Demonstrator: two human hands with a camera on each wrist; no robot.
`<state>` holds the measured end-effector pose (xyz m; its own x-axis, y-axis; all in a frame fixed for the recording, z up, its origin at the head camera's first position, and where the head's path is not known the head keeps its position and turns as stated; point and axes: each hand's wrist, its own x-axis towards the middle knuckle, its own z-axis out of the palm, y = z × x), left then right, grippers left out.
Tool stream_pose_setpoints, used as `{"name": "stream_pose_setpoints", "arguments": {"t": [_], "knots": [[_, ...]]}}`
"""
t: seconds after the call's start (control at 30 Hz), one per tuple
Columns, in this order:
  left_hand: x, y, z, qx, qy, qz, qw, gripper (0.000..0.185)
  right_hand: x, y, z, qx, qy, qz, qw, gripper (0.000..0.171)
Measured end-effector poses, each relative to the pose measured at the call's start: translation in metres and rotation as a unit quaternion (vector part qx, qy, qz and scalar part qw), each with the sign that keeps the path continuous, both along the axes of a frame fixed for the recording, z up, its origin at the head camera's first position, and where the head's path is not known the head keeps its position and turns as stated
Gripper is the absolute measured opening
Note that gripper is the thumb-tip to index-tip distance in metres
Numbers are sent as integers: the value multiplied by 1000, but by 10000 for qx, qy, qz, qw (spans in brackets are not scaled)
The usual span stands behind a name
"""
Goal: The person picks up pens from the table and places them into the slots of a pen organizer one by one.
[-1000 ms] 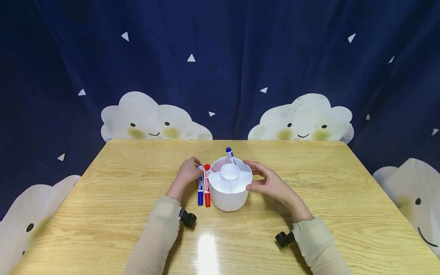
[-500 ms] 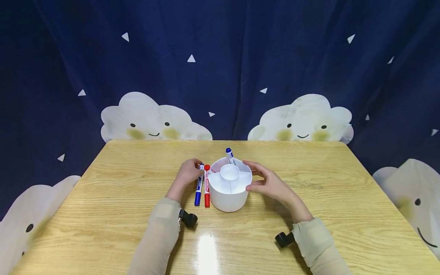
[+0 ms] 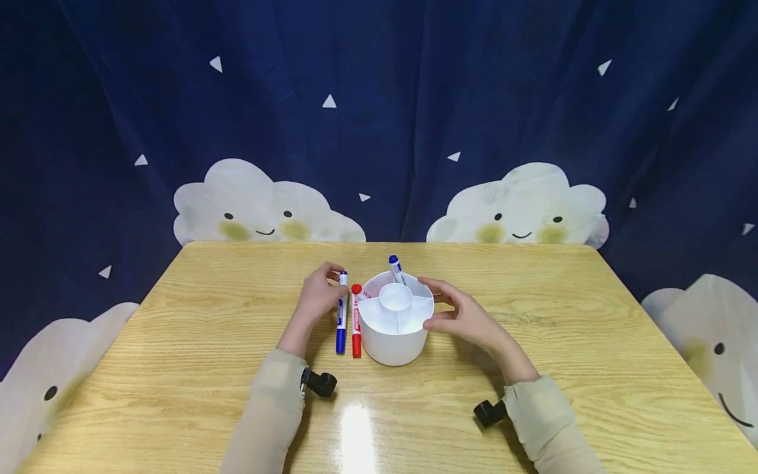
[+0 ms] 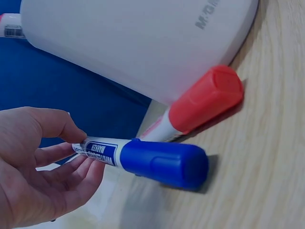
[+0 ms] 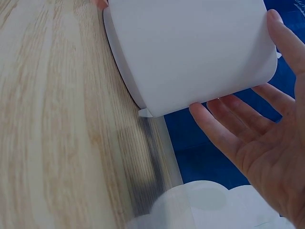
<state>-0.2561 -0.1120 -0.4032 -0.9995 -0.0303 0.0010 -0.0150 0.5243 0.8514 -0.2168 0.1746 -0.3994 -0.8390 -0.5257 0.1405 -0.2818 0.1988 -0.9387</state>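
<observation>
Left of the white round desk organizer (image 3: 393, 345), my left hand (image 3: 318, 293) pinches a blue whiteboard marker (image 3: 341, 316) between thumb and fingers. In the left wrist view its blue cap (image 4: 164, 163) points away from the palm, close to the tabletop; whether it touches is unclear. A red marker (image 3: 356, 322) lies between that marker and the organizer. My right hand (image 3: 464, 316) holds the organizer's right side, thumb near the rim and fingers on its wall, as the right wrist view shows too. One blue-capped marker (image 3: 396, 268) stands tilted in the organizer's back compartment.
Another red-lettered marker (image 3: 368, 294) leans in the organizer's left back compartment. The organizer has a round centre cup (image 3: 396, 296) and dividers. Beneath everything is a wooden table (image 3: 533, 309), with a dark blue cloud-print curtain (image 3: 391, 131) behind its far edge.
My left hand has shifted slightly left and away from me, taking the blue marker with it; the marker's gap from the red one has widened. The right hand and organizer stay put.
</observation>
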Motion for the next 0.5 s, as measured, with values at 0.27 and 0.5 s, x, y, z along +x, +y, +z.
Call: {"name": "stream_pose_setpoints", "arguments": {"t": [0.27, 0.5], "knots": [[9, -5, 13, 120, 348, 168, 9992, 42, 0, 0, 0, -25, 24, 20, 10000, 73], [14, -8, 21, 310, 579, 241, 9975, 42, 0, 0, 0, -9, 15, 22, 10000, 73]]}}
